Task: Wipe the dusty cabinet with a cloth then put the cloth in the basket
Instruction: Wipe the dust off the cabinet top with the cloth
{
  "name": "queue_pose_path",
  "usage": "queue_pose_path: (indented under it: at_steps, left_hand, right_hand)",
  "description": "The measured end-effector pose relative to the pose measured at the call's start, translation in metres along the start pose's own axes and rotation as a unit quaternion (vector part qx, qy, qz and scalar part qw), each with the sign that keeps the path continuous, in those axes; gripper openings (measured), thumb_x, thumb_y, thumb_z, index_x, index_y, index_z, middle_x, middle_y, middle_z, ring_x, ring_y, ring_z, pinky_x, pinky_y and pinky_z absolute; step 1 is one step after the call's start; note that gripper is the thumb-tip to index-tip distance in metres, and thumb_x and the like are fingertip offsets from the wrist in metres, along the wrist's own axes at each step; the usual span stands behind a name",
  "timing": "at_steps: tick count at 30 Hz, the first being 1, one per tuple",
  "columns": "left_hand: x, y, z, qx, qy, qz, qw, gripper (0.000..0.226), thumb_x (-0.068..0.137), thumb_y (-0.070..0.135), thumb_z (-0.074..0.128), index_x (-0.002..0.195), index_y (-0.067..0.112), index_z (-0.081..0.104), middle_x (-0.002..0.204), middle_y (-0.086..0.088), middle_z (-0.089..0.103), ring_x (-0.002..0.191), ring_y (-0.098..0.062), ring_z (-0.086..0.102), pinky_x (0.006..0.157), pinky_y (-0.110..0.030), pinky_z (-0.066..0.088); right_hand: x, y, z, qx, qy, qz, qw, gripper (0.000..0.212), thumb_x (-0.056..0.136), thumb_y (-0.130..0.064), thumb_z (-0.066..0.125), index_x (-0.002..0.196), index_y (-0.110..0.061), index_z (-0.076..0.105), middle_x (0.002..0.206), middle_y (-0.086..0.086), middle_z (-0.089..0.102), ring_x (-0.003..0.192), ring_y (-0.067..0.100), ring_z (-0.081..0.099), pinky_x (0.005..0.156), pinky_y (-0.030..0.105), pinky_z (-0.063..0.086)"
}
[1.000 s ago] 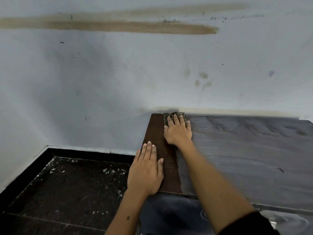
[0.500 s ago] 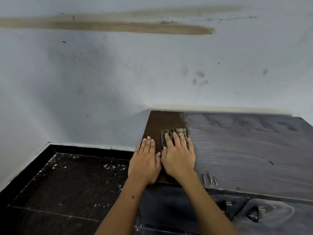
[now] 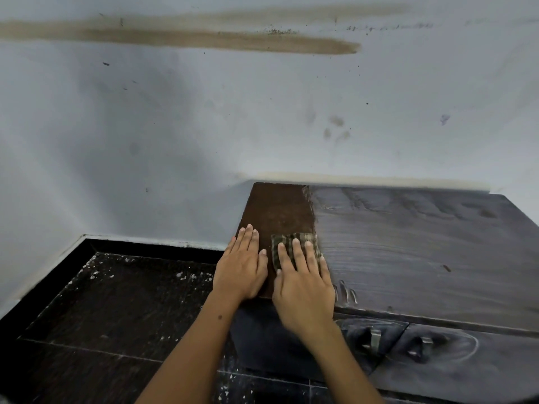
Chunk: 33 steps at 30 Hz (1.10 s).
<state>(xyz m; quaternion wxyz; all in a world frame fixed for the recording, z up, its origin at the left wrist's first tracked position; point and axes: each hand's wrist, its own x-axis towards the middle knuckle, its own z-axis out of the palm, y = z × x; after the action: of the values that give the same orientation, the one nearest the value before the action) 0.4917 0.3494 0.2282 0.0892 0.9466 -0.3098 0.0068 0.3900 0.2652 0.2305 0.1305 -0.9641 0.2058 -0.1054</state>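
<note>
Right hand point(image 3: 303, 290) flat, fingers straight, pressing checked cloth point(image 3: 294, 243) on cabinet point(image 3: 423, 243) top at the clean-brown/grey-dust line. Left hand point(image 3: 242, 266) flat, grip wide, on cleaned strip. Stained pale wall point(image 3: 175, 126) behind; dark speckled floor point(image 3: 116, 316) left.

Wall point(image 3: 204, 126) behind: pale grey-blue, scuffed. Long brown smear point(image 3: 204, 39) runs across it near the top, a fainter streak just above. Cluster of small dark smudges point(image 3: 335, 128) lower right of centre, one bluish mark point(image 3: 444, 118) further right. Scattered black specks. Floor point(image 3: 116, 316) lower left: dark tiles with pale grout lines, littered with white flecks point(image 3: 183, 275), densest near the wall. Black skirting strip point(image 3: 145, 247) along the wall's base, pale edge on top; it turns the corner at left.
</note>
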Motion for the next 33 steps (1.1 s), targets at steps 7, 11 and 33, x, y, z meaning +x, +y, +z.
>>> queue_pose_path:
  at_steps: [7, 11, 33]
  left_hand:
    - [-0.001, 0.002, -0.003, -0.006, -0.002, -0.002, 1.0, 0.055, 0.102, 0.03, 0.02, 0.151, 0.008, 0.009, 0.159, -0.006, 0.002, 0.147, -0.014, -0.002, 0.117, -0.027, -0.002]
    - [0.0, 0.001, -0.002, -0.008, 0.003, 0.0, 1.0, 0.055, 0.102, 0.03, 0.021, 0.15, 0.007, 0.01, 0.159, -0.006, 0.003, 0.147, -0.014, -0.001, 0.117, -0.027, -0.002]
    - [0.006, 0.01, -0.007, -0.203, 0.038, -0.049, 0.977, 0.052, 0.102, 0.035, 0.018, 0.148, 0.01, 0.023, 0.157, -0.004, 0.02, 0.146, -0.013, 0.011, 0.117, -0.03, 0.002]
  right_hand:
    - [0.085, -0.001, 0.005, 0.006, -0.078, 0.01, 0.997, 0.054, 0.101, -0.036, 0.019, 0.152, -0.023, 0.005, 0.16, 0.003, -0.003, 0.146, 0.022, -0.01, 0.119, 0.043, -0.004]
    - [0.035, 0.002, 0.004, 0.016, -0.033, 0.005, 0.999, 0.053, 0.1, -0.036, 0.018, 0.151, -0.023, 0.012, 0.16, 0.004, 0.005, 0.147, 0.021, -0.003, 0.119, 0.042, 0.0]
    - [-0.019, 0.007, -0.004, 0.004, -0.014, -0.019, 1.0, 0.054, 0.096, -0.035, 0.017, 0.146, -0.022, 0.034, 0.154, 0.004, 0.028, 0.144, 0.022, 0.021, 0.116, 0.043, 0.015]
